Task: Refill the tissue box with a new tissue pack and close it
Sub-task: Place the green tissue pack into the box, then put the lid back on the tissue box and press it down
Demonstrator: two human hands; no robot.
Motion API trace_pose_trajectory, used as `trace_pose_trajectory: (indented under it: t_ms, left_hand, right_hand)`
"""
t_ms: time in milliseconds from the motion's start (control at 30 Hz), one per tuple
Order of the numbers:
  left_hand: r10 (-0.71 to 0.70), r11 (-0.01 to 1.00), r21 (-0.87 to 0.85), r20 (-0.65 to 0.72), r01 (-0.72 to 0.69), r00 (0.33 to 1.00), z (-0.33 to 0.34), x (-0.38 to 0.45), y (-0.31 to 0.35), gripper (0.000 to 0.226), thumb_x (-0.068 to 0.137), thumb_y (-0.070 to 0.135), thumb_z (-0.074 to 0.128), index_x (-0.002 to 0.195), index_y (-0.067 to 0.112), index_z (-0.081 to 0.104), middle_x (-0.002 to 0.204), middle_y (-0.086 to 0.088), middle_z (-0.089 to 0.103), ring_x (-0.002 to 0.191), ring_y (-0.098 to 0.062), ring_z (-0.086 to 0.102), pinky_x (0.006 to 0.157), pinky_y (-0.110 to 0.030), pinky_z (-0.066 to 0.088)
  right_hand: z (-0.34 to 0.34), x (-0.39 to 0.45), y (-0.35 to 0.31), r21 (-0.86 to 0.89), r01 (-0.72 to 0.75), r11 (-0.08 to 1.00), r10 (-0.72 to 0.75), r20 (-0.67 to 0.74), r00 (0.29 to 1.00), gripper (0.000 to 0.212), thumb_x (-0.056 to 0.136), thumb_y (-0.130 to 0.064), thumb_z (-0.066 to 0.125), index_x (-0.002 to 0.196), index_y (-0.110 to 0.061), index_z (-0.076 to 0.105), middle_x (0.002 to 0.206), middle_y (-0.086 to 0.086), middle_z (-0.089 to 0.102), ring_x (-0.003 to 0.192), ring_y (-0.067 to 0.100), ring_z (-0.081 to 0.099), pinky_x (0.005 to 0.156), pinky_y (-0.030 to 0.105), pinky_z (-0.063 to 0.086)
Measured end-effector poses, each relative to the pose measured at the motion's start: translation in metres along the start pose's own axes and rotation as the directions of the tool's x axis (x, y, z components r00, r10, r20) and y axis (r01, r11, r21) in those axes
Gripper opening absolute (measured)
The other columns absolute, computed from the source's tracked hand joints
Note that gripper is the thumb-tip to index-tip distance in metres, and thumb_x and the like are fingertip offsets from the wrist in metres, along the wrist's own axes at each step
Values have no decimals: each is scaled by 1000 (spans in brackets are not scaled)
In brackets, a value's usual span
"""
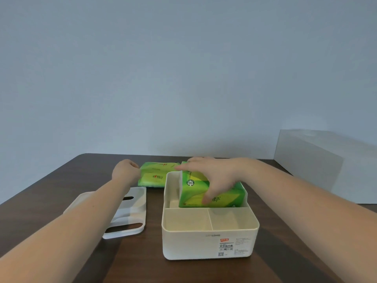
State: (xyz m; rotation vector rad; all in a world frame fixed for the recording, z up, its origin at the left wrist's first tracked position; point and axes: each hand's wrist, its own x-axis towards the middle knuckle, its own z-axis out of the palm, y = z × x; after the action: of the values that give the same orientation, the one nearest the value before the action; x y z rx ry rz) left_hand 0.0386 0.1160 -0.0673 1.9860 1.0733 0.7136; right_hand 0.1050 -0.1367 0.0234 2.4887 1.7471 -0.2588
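A cream tissue box (208, 242) stands open on the dark wooden table, with two small front compartments and a long rear one. My right hand (216, 176) grips a green tissue pack (195, 193) from above, tilted, its lower end inside the rear compartment. The box's white lid (130, 213), with slots in it, lies flat on the table to the left, partly under my left forearm. A second green tissue pack (155, 174) lies behind the box. My left hand (125, 172) rests against that pack's left end, fingers curled; whether it grips the pack is hidden.
A translucent white container (326, 166) stands at the table's right rear against the wall. The table's back edge runs just behind the second pack. Bare tabletop shows in front of the box and at the far left.
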Motion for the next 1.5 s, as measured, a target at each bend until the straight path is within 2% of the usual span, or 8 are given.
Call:
trace_pose_trajectory:
  t_ms: [267, 567, 700, 833, 967, 1167, 1333, 1500]
  left_hand:
    - [8, 1000, 9, -1, -8, 1000, -14, -4, -5, 30, 83, 2, 45, 104, 5, 66, 109, -13, 67, 96, -29, 57, 80, -36, 48]
    - [-11, 986, 169, 11, 9, 1000, -53, -18, -26, 15, 90, 20, 45, 98, 13, 56, 97, -6, 59, 88, -26, 52, 73, -34, 46]
    - [-66, 950, 303, -47, 77, 997, -78, -23, -49, 31, 92, 32, 43, 118, 19, 56, 123, -10, 58, 114, -33, 51, 83, -38, 45]
    - [-124, 941, 318, 1, 117, 992, -95, -29, -68, 46, 94, 31, 44, 135, 12, 50, 130, -12, 58, 116, -32, 54, 89, -37, 45]
    - [-134, 960, 257, 62, 114, 989, -101, -37, -80, 42, 91, 20, 45, 127, 1, 54, 100, -7, 55, 92, -26, 50, 76, -31, 39]
    - [-146, 976, 174, 71, 131, 987, -97, -47, -81, 43, 95, 16, 44, 136, 3, 48, 131, -14, 56, 109, -27, 51, 89, -33, 41]
    - [-181, 981, 74, 48, 177, 982, -102, -46, -84, 45, 92, 15, 44, 136, 6, 48, 132, -13, 54, 113, -28, 49, 86, -32, 38]
    - [-144, 978, 156, 14, 140, 989, -115, -44, -85, 36, 91, 17, 46, 122, 3, 57, 117, -17, 63, 108, -30, 59, 78, -31, 41]
  right_hand:
    - [6, -2, -5, 93, -29, 995, 29, 6, 1000, 88, 79, -39, 75, 150, -42, 23, 159, -12, 23, 145, 13, 23, 115, 33, 25]
    - [4, 16, -52, 474, 16, 881, 185, -375, 908, 42, 93, -44, 53, 128, -22, 59, 131, -3, 62, 123, 14, 55, 104, 30, 42]
    - [9, 39, -86, 400, -47, 915, 239, -445, 863, 35, 96, -39, 47, 118, -17, 63, 117, 2, 66, 110, 23, 59, 90, 35, 48]
    - [25, 72, -113, 292, -153, 944, 253, -343, 904, 33, 95, -33, 46, 121, -16, 58, 123, 5, 62, 109, 27, 57, 79, 33, 42]
    - [37, 102, -130, 168, -277, 946, 303, -152, 941, 28, 93, -23, 46, 116, -11, 58, 107, 8, 63, 91, 27, 57, 73, 30, 44]
    - [42, 118, -145, 170, -350, 921, 334, 116, 935, 47, 101, -23, 37, 143, -3, 40, 149, 13, 43, 133, 31, 45, 105, 35, 39]
    - [39, 118, -151, 328, -391, 860, 386, 83, 919, 44, 100, -15, 36, 141, 0, 41, 146, 16, 45, 132, 32, 47, 88, 33, 41]
    - [20, 114, -147, 429, -388, 816, 431, -3, 902, 19, 93, -8, 45, 108, -5, 55, 104, 14, 49, 114, 35, 60, 78, 32, 42]
